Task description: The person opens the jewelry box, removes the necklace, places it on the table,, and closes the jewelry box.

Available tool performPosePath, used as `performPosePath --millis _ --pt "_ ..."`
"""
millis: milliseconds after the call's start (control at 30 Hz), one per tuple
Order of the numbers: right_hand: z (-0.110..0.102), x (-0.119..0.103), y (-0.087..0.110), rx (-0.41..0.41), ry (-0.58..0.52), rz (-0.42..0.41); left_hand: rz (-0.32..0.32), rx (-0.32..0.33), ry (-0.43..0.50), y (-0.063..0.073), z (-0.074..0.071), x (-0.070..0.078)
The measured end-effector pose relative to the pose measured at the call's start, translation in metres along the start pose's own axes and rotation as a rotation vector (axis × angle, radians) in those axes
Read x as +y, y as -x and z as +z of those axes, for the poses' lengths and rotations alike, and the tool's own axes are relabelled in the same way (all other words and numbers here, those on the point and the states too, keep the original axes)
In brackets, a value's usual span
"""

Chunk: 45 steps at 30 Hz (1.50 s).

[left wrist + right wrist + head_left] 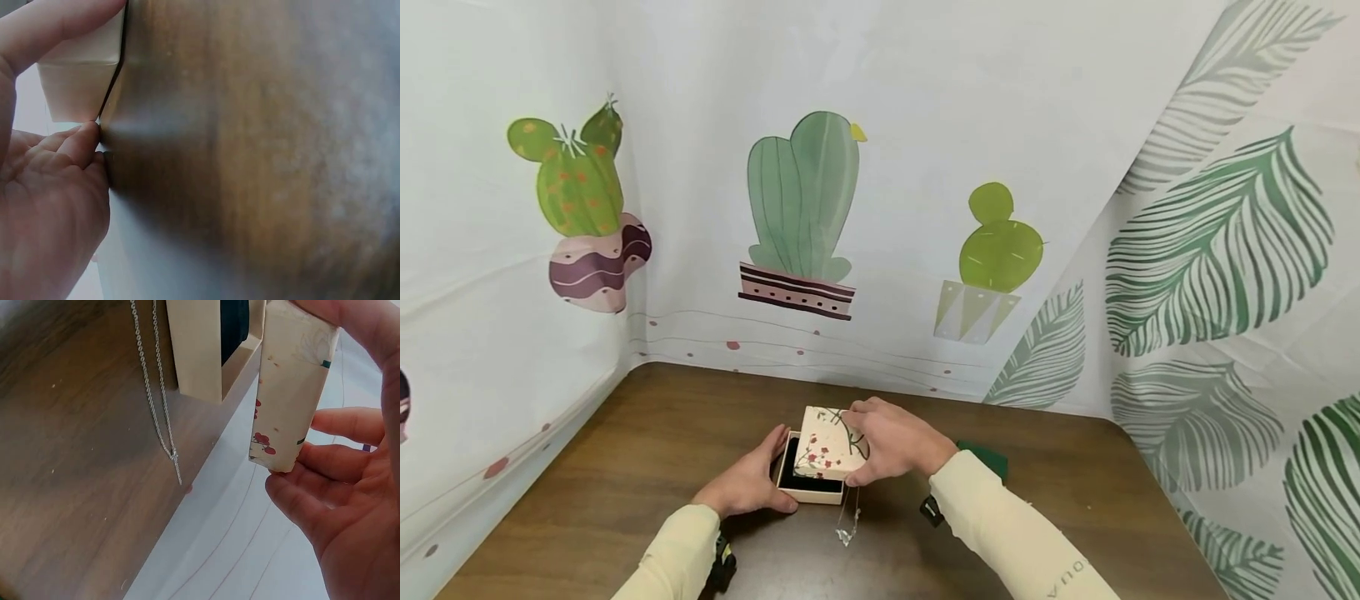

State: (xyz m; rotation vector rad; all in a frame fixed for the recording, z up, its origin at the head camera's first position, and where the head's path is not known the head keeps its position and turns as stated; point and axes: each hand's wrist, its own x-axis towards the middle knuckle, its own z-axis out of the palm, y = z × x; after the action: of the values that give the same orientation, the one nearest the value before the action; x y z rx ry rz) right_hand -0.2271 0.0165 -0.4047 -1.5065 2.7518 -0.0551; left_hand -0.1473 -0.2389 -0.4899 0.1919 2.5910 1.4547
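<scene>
My left hand [747, 481] grips the cream box base [811, 497] on the table, thumb at its near side and fingers at its far left. A black lining [788, 462] shows inside. Over the base's right part is a cream lid [827, 446] printed with red blossoms and dark branches. My right hand [891, 442] holds this lid by its right side, fingers at the far edge and thumb at the near one. It stands tilted beside the base in the right wrist view. A silver necklace [150, 387] with a small pendant [847, 533] trails near the base's right corner; its upper end is hidden.
A dark green item [988, 460] lies on the brown wooden table [700, 408], partly behind my right forearm. Behind the table hangs a white cloth [895, 350] printed with cacti and leaves. Black devices [932, 510] are strapped to both wrists.
</scene>
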Motion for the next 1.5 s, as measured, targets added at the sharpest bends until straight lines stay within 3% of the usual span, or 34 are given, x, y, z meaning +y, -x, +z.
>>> performPosePath --millis 533,867,1500 --pt "0.005 -0.009 -0.016 0.007 0.011 -0.034 0.015 -0.001 0.011 -0.001 -0.001 -0.004" --pt "0.009 -0.011 -0.021 0.016 0.028 -0.051 -0.009 0.018 -0.046 -0.001 0.000 -0.003" --pt "0.018 -0.019 -0.026 0.027 0.059 -0.060 0.062 -0.016 -0.010 -0.002 -0.002 -0.007"
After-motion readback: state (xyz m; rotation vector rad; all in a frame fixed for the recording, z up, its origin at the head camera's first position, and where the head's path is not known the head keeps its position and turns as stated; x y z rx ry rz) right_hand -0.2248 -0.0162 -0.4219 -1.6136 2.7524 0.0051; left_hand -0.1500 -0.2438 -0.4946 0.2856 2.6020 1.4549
